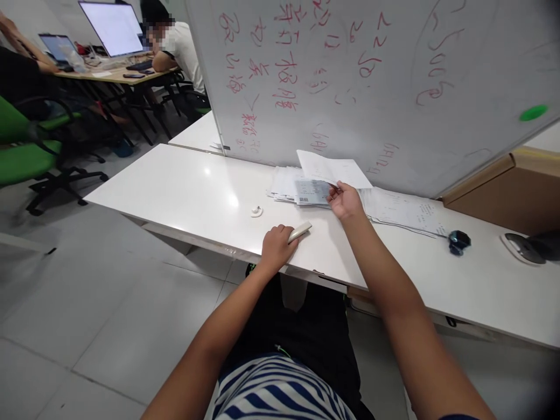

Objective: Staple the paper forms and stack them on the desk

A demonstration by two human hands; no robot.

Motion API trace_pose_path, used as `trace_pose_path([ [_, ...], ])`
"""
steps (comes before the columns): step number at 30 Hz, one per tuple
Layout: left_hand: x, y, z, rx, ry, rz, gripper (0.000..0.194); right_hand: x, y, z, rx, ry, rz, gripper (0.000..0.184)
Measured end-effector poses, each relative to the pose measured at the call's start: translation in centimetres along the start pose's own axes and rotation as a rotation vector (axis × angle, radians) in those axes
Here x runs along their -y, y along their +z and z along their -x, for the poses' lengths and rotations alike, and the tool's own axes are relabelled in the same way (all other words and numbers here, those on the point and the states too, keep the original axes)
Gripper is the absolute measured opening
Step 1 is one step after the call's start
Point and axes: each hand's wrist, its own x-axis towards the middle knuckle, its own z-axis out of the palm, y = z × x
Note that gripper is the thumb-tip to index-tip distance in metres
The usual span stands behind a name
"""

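Note:
My left hand (277, 248) rests at the front of the white desk (188, 192), its fingers closed on a slim cream-coloured object (300, 231) shaped like a stapler. Pinched in my right hand (345, 201) is a white paper sheet (335, 169), raised and bent over the papers below. Beneath it lies a pile of papers (284, 184), with a bluish printed slip (311, 191) on top. More printed papers (402, 211) spread to the right of my right hand. A small white curved object (256, 211) lies beyond my left hand.
A whiteboard (271, 128) with red writing stands along the desk's back. On the right are a dark watch-like item (458, 240), a black-and-white object (522, 248) and a cardboard box (503, 186). A green chair (26, 146) and people at another desk (114, 76) are at the left.

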Motion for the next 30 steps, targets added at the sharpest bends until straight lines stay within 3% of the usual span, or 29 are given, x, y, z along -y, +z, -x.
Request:
trace_pose_path([
  [3,0.0,0.0,0.0,0.008,0.001,0.009,0.019,-0.2,0.4,-1.0,-0.007,-0.021,0.095,0.008],
  [8,0.0,0.1,0.0,0.01,-0.02,-0.011,0.02,-0.9,-1.1,-0.9,0.115,0.273,0.163,0.01],
  [12,0.1,0.2,-0.1,0.021,-0.017,-0.019,0.021,-1.6,-3.6,1.6,0.149,0.21,0.09,0.013],
  [15,0.1,0.2,-0.1,0.02,-0.014,-0.027,0.021,-1.5,-6.1,3.5,0.28,0.154,0.175,0.029],
  [18,0.1,0.1,-0.2,0.018,-0.01,-0.031,0.023,-0.3,-9.4,3.1,0.256,-0.11,0.44,0.05],
  [21,0.0,0.1,-0.2,0.023,-0.006,-0.039,0.024,1.7,-14.0,0.4,-0.055,-0.584,0.912,0.062],
  [23,0.0,0.0,-0.3,0.026,-0.006,-0.045,0.023,2.8,-16.9,-1.7,-0.193,-0.724,1.279,0.06],
  [26,0.0,0.0,-0.2,0.028,-0.002,-0.06,0.021,3.3,-19.8,-3.7,-0.219,-0.587,1.657,0.059],
  [28,0.0,0.0,-0.2,0.03,0.008,-0.068,0.021,3.1,-20.4,-4.1,-0.194,-0.502,1.778,0.062],
  [30,0.1,0.1,-0.2,0.026,0.017,-0.075,0.022,2.7,-20.5,-4.0,-0.178,-0.51,1.822,0.066],
])
